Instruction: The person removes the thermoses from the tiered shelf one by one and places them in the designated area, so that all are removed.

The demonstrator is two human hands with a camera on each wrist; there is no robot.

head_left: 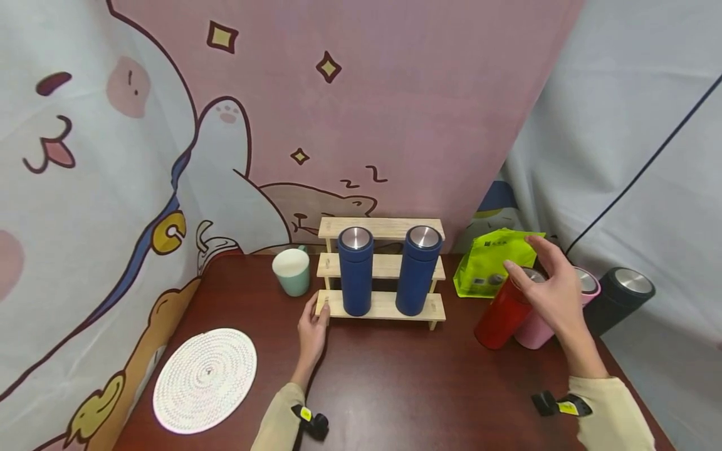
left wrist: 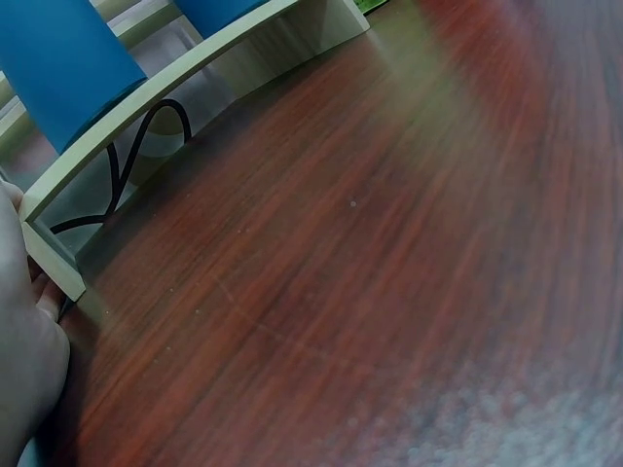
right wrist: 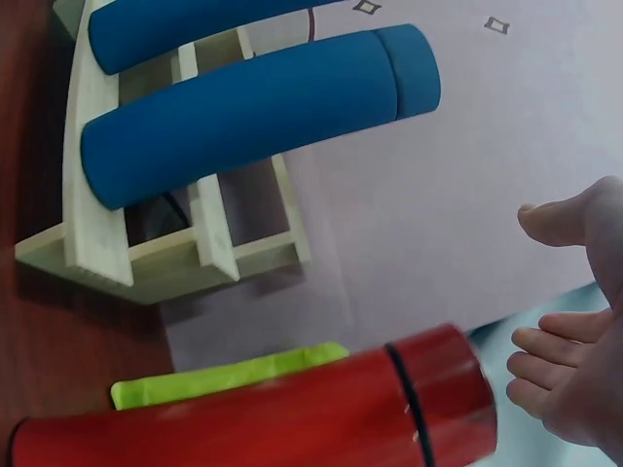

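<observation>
Two blue vacuum flasks, a left one [head_left: 356, 272] and a right one [head_left: 418, 272], stand upright on the lowest step of a three-tier wooden rack [head_left: 385, 305]. My left hand [head_left: 312, 332] grips the left end of that step, its thumb on the near side; some fingers are hidden behind the rack's leg [left wrist: 54, 258]. Over at the right, my right hand [head_left: 555, 291] hovers by the top of a red vacuum flask [head_left: 501, 316], thumb and fingers spread apart. In the right wrist view a gap shows between that hand [right wrist: 584, 331] and the red flask [right wrist: 292, 413].
A pink flask [head_left: 533, 329] and a black flask [head_left: 615, 300] stand beyond the red one, near the table's right edge. Behind them is a lime-green bag [head_left: 491, 263]. A mint mug [head_left: 293, 275] stands left of the rack, and a round white woven mat [head_left: 205, 382] lies front left.
</observation>
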